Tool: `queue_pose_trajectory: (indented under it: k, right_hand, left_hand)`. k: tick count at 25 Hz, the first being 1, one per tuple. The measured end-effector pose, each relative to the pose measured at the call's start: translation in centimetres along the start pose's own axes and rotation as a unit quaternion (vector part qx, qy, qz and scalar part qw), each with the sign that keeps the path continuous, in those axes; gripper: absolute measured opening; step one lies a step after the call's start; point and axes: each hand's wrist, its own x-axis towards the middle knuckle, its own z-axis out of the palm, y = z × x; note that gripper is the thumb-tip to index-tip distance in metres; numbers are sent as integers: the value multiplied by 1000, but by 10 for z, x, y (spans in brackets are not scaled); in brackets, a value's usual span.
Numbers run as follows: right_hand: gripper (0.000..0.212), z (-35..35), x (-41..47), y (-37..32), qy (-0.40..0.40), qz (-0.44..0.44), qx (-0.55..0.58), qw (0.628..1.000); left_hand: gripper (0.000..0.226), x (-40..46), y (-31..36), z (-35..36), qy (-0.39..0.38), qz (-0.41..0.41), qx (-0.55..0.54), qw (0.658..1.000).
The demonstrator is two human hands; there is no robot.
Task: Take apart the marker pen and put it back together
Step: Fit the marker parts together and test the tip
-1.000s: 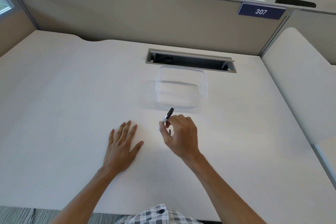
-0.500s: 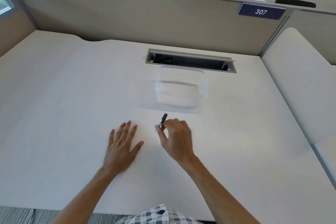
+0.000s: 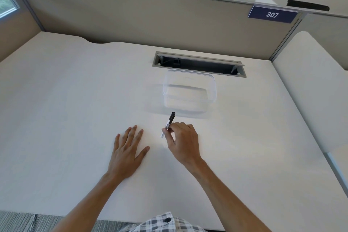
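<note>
Your right hand (image 3: 183, 140) pinches the marker pen (image 3: 169, 123) between thumb and fingertips, black cap end tilted up and away toward the clear plastic container (image 3: 189, 92) that sits just beyond it on the white desk (image 3: 75, 100). The pen's pale lower end points down toward the desk beside your thumb. Your left hand (image 3: 128, 151) lies flat, fingers spread, palm down on the desk, holding nothing.

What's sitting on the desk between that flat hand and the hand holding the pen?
Nothing. In the head view, only bare desk shows between the left hand, lying flat, and the right hand, which grips the marker pen.
</note>
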Motion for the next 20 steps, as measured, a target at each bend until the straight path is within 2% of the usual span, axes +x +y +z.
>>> queue_pose_trajectory:
  k: [2, 4, 8, 13, 20]
  right_hand:
    - [18, -4, 5, -1, 45, -4, 9, 999]
    - [19, -2, 5, 1, 53, -4, 9, 999]
    - [15, 16, -16, 6, -46, -5, -12, 999]
    - [21, 17, -12, 7, -78, 13, -16, 997]
    - [19, -3, 0, 3, -23, 46, 28, 998]
  left_hand:
    - [73, 0, 1, 0, 0, 1, 2, 1000]
    - [73, 1, 1, 0, 2, 1, -1, 1000]
    - [74, 0, 0, 0, 2, 1, 1, 1000]
    - [74, 1, 0, 1, 0, 0, 7, 1000]
    - [73, 0, -1, 2, 1, -1, 4, 1000]
